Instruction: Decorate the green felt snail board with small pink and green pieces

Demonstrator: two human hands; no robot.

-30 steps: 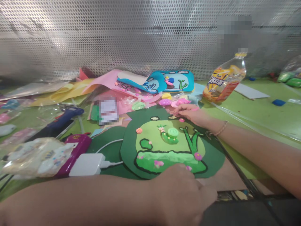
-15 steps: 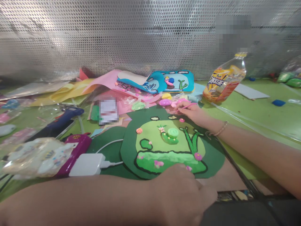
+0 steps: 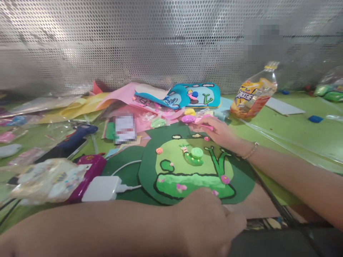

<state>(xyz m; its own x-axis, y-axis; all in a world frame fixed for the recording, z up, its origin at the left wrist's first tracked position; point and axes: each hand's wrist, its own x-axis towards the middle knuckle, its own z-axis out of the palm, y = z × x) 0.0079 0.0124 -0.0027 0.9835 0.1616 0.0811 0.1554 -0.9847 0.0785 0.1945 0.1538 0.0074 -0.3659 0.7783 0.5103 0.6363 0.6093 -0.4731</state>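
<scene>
My right hand (image 3: 221,134) is closed around a slim pink clay tool (image 3: 207,127) at the far side of the green paper picture. Its fingers are beside packets of purple clay (image 3: 188,119) and yellow clay (image 3: 190,112). At the front edge my left hand (image 3: 205,223) is closed, its fingertips turned away, so what they hold, if anything, is hidden. Just beyond it lies the dark green paper picture (image 3: 150,178), carrying a green clay snail (image 3: 197,153), a clay plant (image 3: 218,162) and small pink flowers. A pale green clay lump (image 3: 158,123) lies left of my right hand.
A tilted drink bottle (image 3: 253,94) stands at the back right. Blue clay pictures (image 3: 205,95) lie at the back. On the left are a white charger (image 3: 102,188), a purple case (image 3: 89,171) and a blue-handled tool (image 3: 77,137). A perforated metal panel (image 3: 134,43) rises behind.
My right hand has shifted slightly, and the pink tool in it now points down toward the right. My left hand stays in place. The view has tilted a little.
</scene>
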